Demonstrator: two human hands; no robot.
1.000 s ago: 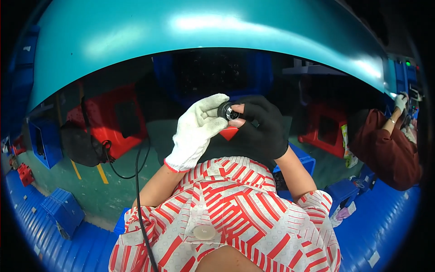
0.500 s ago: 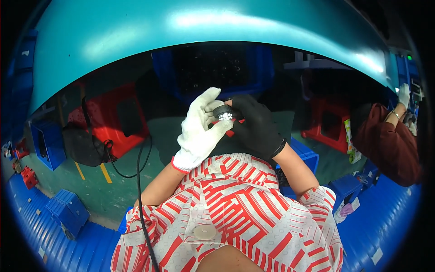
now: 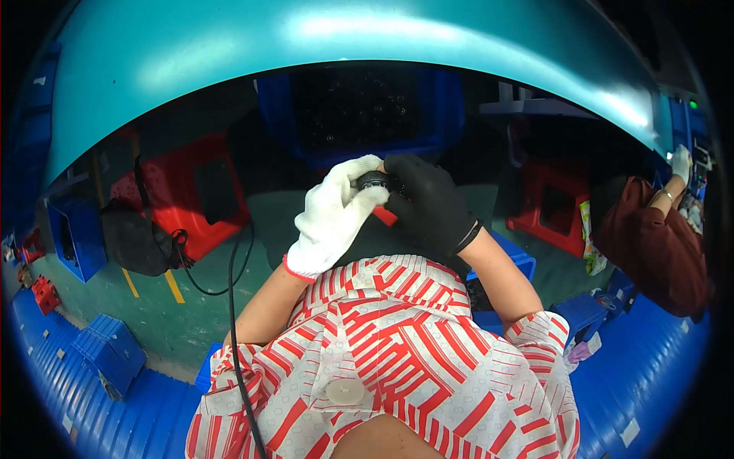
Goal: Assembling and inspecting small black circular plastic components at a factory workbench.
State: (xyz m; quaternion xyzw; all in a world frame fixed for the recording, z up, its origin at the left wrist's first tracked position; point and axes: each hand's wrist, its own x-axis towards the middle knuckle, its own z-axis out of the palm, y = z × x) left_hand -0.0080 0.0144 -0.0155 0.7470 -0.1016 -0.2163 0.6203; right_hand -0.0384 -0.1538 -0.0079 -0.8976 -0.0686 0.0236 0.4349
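A small round black part (image 3: 374,181) with a shiny pale band is held in front of my body. My left hand (image 3: 330,218), in a white glove with a red cuff edge, pinches it between thumb and fingers. My right hand (image 3: 430,203), in a black glove with a bare fingertip showing, closes on the part's right side. Below the right fingers a small red piece (image 3: 385,216) shows; whether I hold it, I cannot tell. Both hands hide much of the part.
Beyond my hands a blue bin (image 3: 287,141) of dark small parts sits under the teal table (image 3: 229,57). Red stools (image 3: 172,168) stand left and right. A black cable (image 3: 232,321) hangs at my left. At far right sits another person in a dark red sleeve (image 3: 650,237).
My left fingers have folded over the round part, and both hands have drawn closer together. The part has turned, so its bright patterned face shows less.
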